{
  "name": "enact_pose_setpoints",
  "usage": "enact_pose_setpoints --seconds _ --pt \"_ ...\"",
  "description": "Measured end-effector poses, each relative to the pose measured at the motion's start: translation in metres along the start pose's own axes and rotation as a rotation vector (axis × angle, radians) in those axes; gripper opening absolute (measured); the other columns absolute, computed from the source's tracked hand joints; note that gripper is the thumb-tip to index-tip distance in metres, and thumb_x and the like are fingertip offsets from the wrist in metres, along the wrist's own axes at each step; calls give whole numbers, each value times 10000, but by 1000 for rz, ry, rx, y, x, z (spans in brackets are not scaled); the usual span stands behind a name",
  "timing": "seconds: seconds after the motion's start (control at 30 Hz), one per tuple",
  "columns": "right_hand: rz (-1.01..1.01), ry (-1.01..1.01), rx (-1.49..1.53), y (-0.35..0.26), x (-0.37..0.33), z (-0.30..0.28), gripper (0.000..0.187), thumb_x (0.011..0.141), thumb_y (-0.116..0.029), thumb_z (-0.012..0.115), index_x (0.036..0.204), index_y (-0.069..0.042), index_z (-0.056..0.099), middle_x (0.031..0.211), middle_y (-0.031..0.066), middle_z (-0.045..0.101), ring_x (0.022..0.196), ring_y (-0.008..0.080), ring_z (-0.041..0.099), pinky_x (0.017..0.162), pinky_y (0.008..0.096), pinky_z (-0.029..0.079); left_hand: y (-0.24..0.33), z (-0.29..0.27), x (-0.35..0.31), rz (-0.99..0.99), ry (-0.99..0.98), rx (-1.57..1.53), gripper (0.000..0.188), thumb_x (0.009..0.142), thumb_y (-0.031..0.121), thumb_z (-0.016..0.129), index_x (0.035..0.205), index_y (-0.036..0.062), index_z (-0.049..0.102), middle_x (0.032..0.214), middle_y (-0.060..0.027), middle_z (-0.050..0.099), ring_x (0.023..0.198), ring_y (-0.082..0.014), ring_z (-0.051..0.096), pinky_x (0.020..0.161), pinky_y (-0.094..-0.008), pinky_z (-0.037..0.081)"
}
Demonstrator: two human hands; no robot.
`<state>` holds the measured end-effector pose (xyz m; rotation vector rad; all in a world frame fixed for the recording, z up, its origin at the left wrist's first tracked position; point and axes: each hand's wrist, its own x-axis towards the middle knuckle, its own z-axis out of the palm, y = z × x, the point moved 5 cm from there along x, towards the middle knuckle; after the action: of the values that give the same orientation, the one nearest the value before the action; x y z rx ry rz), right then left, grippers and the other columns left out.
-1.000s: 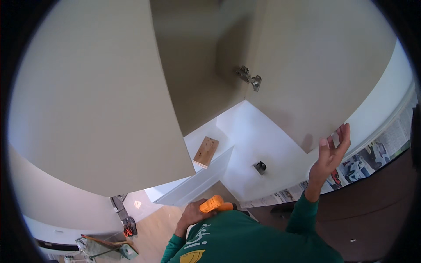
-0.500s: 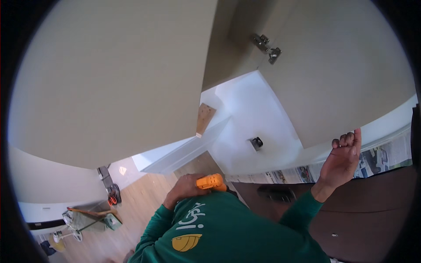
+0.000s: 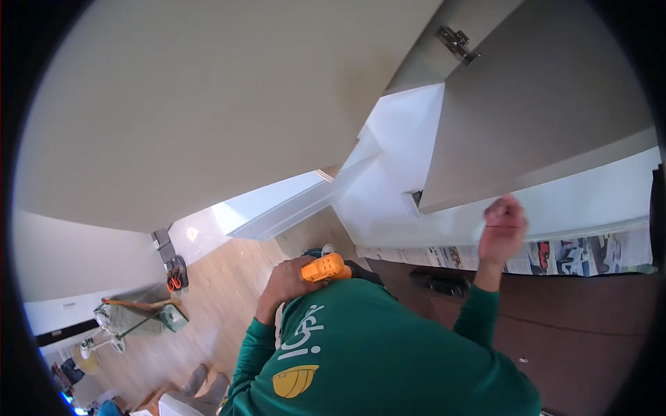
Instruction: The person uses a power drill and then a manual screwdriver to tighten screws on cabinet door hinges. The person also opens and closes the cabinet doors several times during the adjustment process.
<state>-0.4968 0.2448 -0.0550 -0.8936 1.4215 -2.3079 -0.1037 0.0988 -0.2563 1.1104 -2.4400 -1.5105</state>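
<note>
My left hand is wrapped round an orange-and-black cordless drill, held against the front of my green shirt. The drill's tip is out of sight. To the right, a beige cabinet door hangs ajar on a metal hinge. Just under this door's lower edge is my raised right hand. Its fingers are smeared by motion, and whether they touch the door is unclear. A second large beige panel fills the upper left.
Behind the door, a small fitting sits on the white wall. Newspaper covers a strip beside the brown surface, where a black object lies. Shoes and a green dustpan are on the wooden floor at left.
The right door's lower corner has swung left and partly covers the wall fitting. My right hand has moved left along with it. The left hand keeps hold of the drill; the view has shifted.
</note>
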Motion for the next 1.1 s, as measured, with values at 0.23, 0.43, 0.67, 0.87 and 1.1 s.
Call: enact_pose_setpoints --seconds 0.23,0.43,0.67,0.87,1.1 --pt "572 -348 -562 187 -86 -43 290 1024 -283 593 1033 -26 726 776 3 603 653 77 487 618 250 404 -19 3 -24 -35 164 -43 532 699 443 850 1128 148 742 980 -149 762 899 -365 729 824 -446 581" --pt "327 -1002 -828 226 -140 58 198 961 -157 662 1104 -23 695 939 124 683 877 243 662 788 376 532 -32 21 -48 -156 224 -24 498 697 422 839 1112 161 747 963 -131 762 880 -355 729 802 -453 583" --pt "-74 -1263 -662 264 -124 218 191 965 -142 663 1124 -36 676 992 120 676 924 305 652 802 395 532 -50 56 -59 -225 217 -4 528 697 432 827 1149 181 720 997 -93 759 903 -341 728 793 -468 583" --pt "-261 -1305 -479 346 -174 377 360 966 -193 673 1296 -56 621 1233 164 621 1113 338 602 932 424 504 -51 72 -55 -204 315 -3 509 702 419 831 1126 162 715 972 -112 746 887 -354 721 779 -470 576" --pt "-388 -1280 -735 449 -216 405 490 946 -244 717 1403 -116 597 1177 163 537 1104 369 535 980 472 462 -48 78 -49 -241 336 -43 473 727 385 816 1124 149 711 996 -94 733 874 -349 716 749 -468 576"
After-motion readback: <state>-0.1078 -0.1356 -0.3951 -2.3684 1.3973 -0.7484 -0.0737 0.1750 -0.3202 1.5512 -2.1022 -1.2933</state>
